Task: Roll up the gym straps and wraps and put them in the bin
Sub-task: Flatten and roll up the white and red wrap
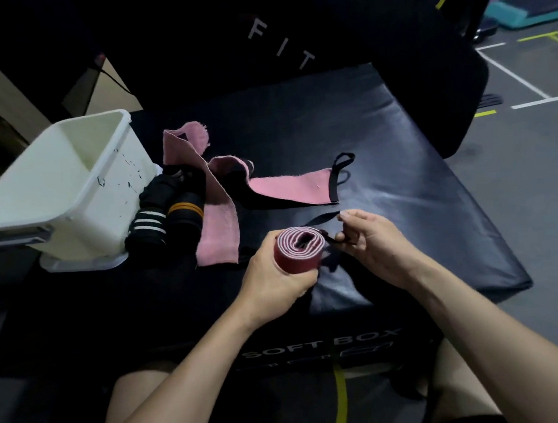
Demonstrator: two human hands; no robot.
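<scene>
**Two hands on one rolled wrap, more straps lying loose beyond**

Two bare hands meet over a black soft box [403,172]; the left hand [274,280] grips a rolled pink wrap [300,248] from the side and below, its fingers curled tight around the coil so the spiral end faces up; the right hand [372,243] sits just beside the roll, thumb and forefinger pressed together on a thin black loop [319,220] that runs from the roll's edge out past the fingertips, the other fingers folded in.

Beyond the left hand's knuckles a loose pink strap [218,230] lies flat on the box top, bending away and up toward its frayed far end; a second pink strap [289,188] stretches out beyond the right hand's fingertips, ending in its own black loop [339,175]; the two pink lengths cross near their middle.

Further from the left hand, past the flat pink strap, two dark rolled wraps stand side by side: one with white stripes [146,224], one with orange stripes [183,210]; both touch or nearly touch the white bin [64,191], which stands tilted, on a white lid [81,262], at the far left of the box top; nothing can be seen inside it from this angle.
</scene>
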